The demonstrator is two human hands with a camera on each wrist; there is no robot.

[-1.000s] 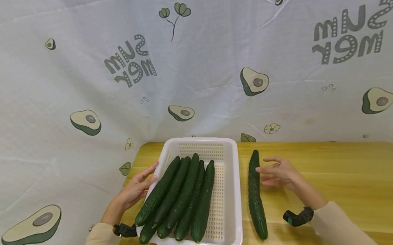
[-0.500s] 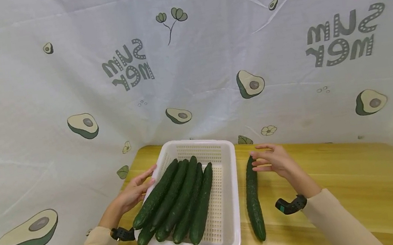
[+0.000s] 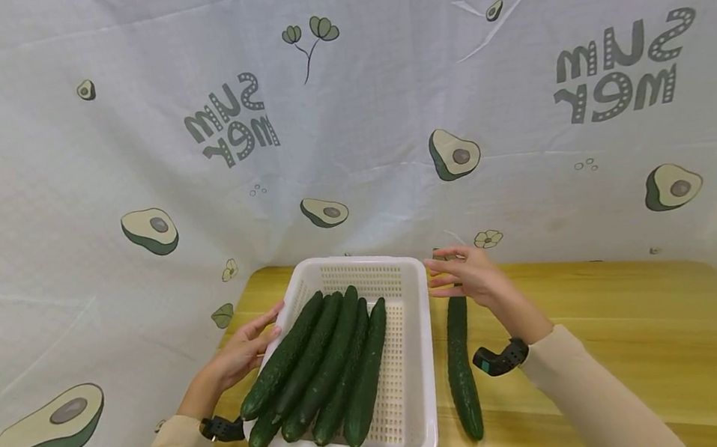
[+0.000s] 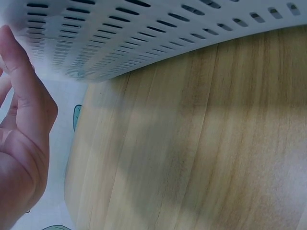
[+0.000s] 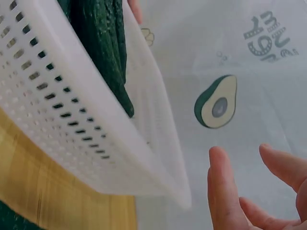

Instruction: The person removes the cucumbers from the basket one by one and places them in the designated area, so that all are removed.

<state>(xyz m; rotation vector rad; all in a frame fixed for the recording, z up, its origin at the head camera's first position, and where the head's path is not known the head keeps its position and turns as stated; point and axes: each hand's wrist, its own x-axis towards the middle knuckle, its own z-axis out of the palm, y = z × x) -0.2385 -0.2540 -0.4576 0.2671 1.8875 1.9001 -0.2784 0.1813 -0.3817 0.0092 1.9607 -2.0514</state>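
Probably the white basket (image 3: 427, 380) is light and fairly stiff by itself, its thin plastic walls flexing only a little, but the cucumbers (image 3: 330, 371) in it should give it real weight. They lie bunched toward its left half, so that side is likely the heavier. Good places to take hold would be under the rim on 2 opposite sides, kept level so the load doesn't roll. The cucumbers look firm; their skins could be slippery if wet, and a grip around the middle would be kinder than a tug at a thin end.

As for looks, the basket is rectangular with rounded corners, a smooth rim and rows of small slots in its walls and base. At least 5 cucumbers rest in it, long, dark green and bumpy, their near ends reaching the rim by the near left corner. A loose cucumber (image 3: 461, 368), slightly curved, lies on the worktop (image 3: 580, 307) just right of the basket.

The left hand (image 3: 241, 352) touches the basket's left side with fingers loosely extended; whether any fingertips hook beneath the rim, I can't tell. The right hand (image 3: 470, 277) holds nothing: its fingers are spread beside the far right corner, apart from the basket, and hide the loose cucumber's far tip.
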